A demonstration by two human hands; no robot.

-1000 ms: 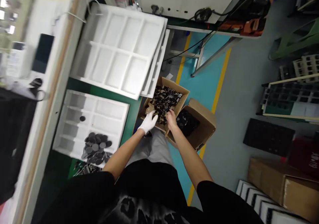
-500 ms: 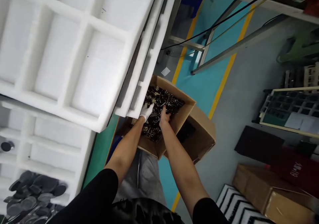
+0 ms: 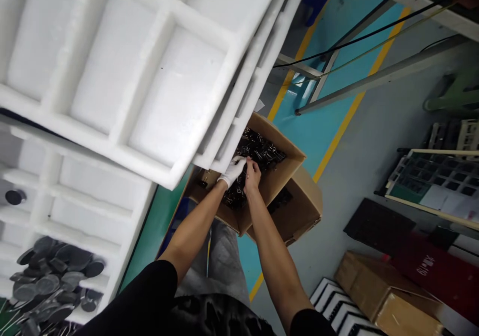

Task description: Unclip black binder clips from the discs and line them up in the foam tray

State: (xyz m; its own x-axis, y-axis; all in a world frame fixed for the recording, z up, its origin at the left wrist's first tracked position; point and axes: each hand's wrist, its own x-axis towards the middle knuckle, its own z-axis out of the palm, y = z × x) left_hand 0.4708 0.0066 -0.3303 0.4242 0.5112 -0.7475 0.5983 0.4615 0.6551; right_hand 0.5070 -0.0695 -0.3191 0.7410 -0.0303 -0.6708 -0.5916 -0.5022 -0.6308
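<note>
Binder clips (image 3: 264,149), black with metal handles, are heaped inside a cardboard box (image 3: 289,172).
In the head view, the gloved left hand (image 3: 232,172) and bare right hand (image 3: 253,175) are held close together over the clips; each grip looks narrow, but whether anything is held cannot be told. Stacked white trays (image 3: 179,91) are seen beside the box.

Clip box (image 3: 286,170): directly before the person (image 3: 209,311), binder clips (image 3: 264,149) inside
Left hand (image 3: 234,170) and right hand (image 3: 253,175): close together within the clip box
Second box (image 3: 309,191): just right of the clip box
Stacked trays (image 3: 170,175): left of the clip box
Disc tray (image 3: 90,181): farther left of the clip box, on the desk (image 3: 159,221), discs (image 3: 48,282) inside
</note>
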